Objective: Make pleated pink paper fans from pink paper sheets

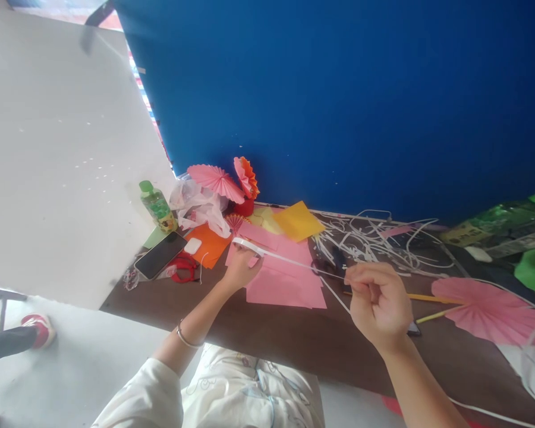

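My left hand (242,268) is closed around a narrow roll of white tape (248,245), above pink paper sheets (285,285). From the roll, a thin white tape strip (301,263) stretches taut to the right. Its far end is pinched between the thumb and fingers of my right hand (378,303), which is over the table's right half. Near that hand lie a pink pleated paper fan (490,312) with yellow sticks and a dark-handled tool (323,266), partly hidden.
On the brown table (289,339) lie a phone (160,255), orange paper (208,244), yellow paper (298,221) and tangled white strips (374,244). A green-capped bottle (158,205) stands left; another bottle (494,221) lies right. Behind rises a blue panel (339,101). Someone's shoe (38,330) shows left.
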A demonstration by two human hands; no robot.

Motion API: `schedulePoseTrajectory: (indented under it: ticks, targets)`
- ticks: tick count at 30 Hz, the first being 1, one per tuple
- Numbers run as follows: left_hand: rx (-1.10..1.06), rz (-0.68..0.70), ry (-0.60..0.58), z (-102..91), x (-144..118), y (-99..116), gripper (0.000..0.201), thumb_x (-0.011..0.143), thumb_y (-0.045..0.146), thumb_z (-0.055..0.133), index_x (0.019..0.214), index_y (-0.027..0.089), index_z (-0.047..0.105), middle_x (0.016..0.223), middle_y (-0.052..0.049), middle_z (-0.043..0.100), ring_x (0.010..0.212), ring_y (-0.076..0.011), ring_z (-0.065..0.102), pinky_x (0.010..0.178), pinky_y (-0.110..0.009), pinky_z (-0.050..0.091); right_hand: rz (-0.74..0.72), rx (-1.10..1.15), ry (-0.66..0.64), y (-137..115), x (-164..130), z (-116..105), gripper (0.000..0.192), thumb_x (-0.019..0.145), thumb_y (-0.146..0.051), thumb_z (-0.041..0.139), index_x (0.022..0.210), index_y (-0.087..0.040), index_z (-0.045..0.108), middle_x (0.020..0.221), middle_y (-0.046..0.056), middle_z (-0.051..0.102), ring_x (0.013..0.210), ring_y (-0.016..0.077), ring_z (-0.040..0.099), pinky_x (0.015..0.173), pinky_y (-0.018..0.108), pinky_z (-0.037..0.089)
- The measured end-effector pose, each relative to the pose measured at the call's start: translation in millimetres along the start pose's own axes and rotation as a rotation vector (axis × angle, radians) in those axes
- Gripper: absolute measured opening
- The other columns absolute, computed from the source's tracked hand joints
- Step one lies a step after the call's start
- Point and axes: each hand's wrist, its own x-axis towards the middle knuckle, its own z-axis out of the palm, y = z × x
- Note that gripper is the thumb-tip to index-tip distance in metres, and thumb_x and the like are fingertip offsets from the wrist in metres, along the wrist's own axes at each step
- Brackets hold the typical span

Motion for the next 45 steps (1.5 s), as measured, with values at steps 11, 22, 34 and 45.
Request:
schedulePoseTrajectory:
  ticks: [11, 22, 34, 45]
  targets:
    - [-0.195, -0.104, -0.040, -1.6, -7.2, 5.8, 0.008, 0.062, 0.020, 0.065, 0.068, 0.023, 0.065, 0.076, -0.004, 0.065, 0.098, -0.0266, 0.052, 0.102, -0.043, 0.022, 0.070, 0.063, 0.015, -1.8, -5.9, -0.7, 0.005, 0.085, -0.019, 0.047, 0.083, -0.023, 0.049, 0.074, 0.004, 0.055, 0.066, 0.0173, 0.056, 0.057, 0.033, 0.047]
    - [-0.306, -0.264, 0.159, -24.2, -9.1, -15.2, 0.033, 0.082, 0.041, 0.047, 0.091, 0.016, 0.067, 0.096, -0.007, 0.067, 0.101, -0.0230, 0.056, 0.090, -0.034, 0.040, 0.732, 0.456, -0.334, 10.8, -22.1, 37.9, 0.022, 0.084, -0.038, 0.052, 0.074, -0.018, 0.052, 0.061, -0.001, 0.055, 0.059, 0.0127, 0.056, 0.060, 0.027, 0.048]
    - [0.001, -0.139, 0.195, -12.5, -13.2, -46.2, 0.027, 0.073, 0.029, 0.061, 0.097, 0.017, 0.067, 0.086, -0.005, 0.053, 0.083, -0.0194, 0.053, 0.085, -0.033, 0.041, 1.104, 0.512, -0.501, 68.9, -46.3, 53.7, 0.035, 0.061, -0.045, 0.071, 0.074, -0.014, 0.063, 0.071, 0.006, 0.066, 0.071, 0.0188, 0.064, 0.071, 0.031, 0.051]
    - [0.068, -0.104, 0.277, 3.8, -13.4, -68.7, 0.017, 0.069, 0.029, 0.066, 0.084, 0.020, 0.068, 0.089, -0.008, 0.061, 0.095, -0.0248, 0.055, 0.095, -0.037, 0.038, 1.041, 0.291, -0.505, 86.7, -53.1, 65.4, 0.016, 0.062, -0.029, 0.066, 0.067, -0.015, 0.063, 0.074, 0.008, 0.068, 0.070, 0.0195, 0.064, 0.063, 0.029, 0.051]
